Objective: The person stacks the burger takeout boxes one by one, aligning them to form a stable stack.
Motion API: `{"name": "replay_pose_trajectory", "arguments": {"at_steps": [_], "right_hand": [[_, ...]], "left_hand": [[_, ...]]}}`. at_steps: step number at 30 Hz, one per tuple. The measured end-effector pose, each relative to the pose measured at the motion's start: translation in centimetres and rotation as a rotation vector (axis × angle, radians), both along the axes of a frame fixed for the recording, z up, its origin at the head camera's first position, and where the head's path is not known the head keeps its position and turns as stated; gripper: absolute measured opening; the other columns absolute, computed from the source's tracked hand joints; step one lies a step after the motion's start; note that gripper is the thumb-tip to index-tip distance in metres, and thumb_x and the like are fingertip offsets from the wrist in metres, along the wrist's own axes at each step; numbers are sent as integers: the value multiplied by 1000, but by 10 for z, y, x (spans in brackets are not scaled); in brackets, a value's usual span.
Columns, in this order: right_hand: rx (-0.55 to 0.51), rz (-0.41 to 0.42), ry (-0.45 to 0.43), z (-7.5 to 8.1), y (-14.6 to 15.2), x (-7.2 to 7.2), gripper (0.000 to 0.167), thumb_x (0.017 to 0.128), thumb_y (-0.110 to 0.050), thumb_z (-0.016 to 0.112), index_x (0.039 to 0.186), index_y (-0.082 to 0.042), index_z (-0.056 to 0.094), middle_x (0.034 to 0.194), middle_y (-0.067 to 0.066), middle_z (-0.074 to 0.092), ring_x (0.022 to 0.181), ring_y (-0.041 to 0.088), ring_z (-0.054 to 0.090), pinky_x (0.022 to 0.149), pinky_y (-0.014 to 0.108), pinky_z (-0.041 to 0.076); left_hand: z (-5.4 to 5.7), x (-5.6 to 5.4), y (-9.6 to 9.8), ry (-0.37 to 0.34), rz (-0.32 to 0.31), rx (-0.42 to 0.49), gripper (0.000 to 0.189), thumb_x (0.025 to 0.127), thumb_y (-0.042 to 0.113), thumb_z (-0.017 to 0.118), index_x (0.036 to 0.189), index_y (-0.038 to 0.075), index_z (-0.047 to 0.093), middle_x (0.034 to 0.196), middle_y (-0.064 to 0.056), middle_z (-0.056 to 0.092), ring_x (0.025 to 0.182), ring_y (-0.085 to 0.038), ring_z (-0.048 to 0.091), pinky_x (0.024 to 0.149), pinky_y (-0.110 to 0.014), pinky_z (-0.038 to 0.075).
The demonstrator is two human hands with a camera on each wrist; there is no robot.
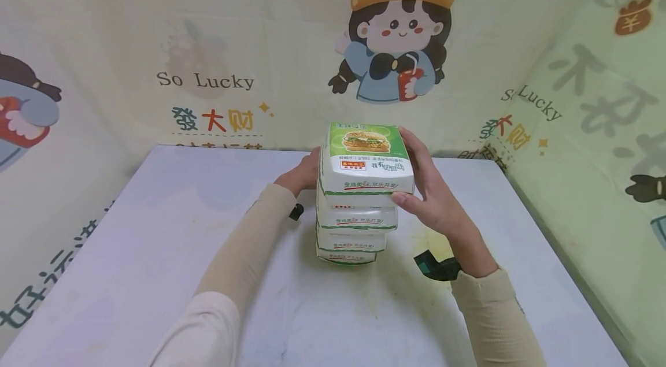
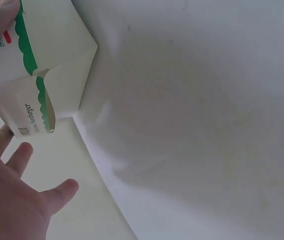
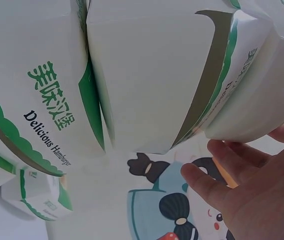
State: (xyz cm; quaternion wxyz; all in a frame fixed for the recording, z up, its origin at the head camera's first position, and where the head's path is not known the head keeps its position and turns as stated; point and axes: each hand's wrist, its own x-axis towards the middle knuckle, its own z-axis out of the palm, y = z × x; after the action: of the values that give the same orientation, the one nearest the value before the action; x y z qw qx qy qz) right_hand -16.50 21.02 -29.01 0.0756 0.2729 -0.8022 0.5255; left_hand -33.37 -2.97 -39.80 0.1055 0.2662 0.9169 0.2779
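Several white and green burger boxes (image 1: 356, 221) form an uneven stack at the middle of the table. Its top box (image 1: 366, 167) has a burger picture on its lid. At this box's right side is my right hand (image 1: 432, 193), thumb by the lower front corner and fingers reaching along the far side. My left hand (image 1: 308, 169) is at the left, partly hidden behind the stack. In the left wrist view, the thumb lies on a burger box (image 2: 62, 60) and a fingertip meets its edge, while other fingers spread free. The right wrist view shows fingertips (image 3: 215, 147) against the top box.
The white table (image 1: 156, 257) bears the stack, with its back edge close behind. Printed cloth (image 1: 291, 43) with cartoon figures and lettering hangs at the back and sides. Dark straps (image 1: 439, 269) circle both wrists, below beige sleeves.
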Motion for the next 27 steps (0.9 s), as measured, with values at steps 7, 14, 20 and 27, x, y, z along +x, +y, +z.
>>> {"name": "replay_pose_trajectory", "arguments": {"at_steps": [7,14,20,27], "right_hand": [[-4,8,9,0,0,-1,93,85,-11,66,158,-28,12,156,-2,28,137,22,34,111,62,34],[-11,15,5,-1,-2,-1,93,85,-11,66,158,-28,12,156,-3,28,137,22,34,109,62,36],[-14,19,4,0,-3,0,93,85,-12,66,158,-28,12,155,-2,28,137,23,34,108,62,37],[-2,14,19,-1,-3,0,93,85,-11,66,158,-27,12,156,-2,28,137,22,35,109,64,36]], "left_hand": [[4,2,-4,81,6,-62,73,95,44,54,153,12,24,154,-10,33,145,-30,27,118,-56,24],[2,7,-13,64,32,-81,71,90,53,58,151,25,34,157,-11,24,135,-33,37,112,-54,33],[2,16,-27,23,62,-13,88,78,55,72,151,34,28,156,-10,21,118,-36,50,99,-51,47],[3,21,-42,48,80,-3,108,66,61,82,155,30,28,160,-10,20,137,-34,37,108,-54,41]]}}
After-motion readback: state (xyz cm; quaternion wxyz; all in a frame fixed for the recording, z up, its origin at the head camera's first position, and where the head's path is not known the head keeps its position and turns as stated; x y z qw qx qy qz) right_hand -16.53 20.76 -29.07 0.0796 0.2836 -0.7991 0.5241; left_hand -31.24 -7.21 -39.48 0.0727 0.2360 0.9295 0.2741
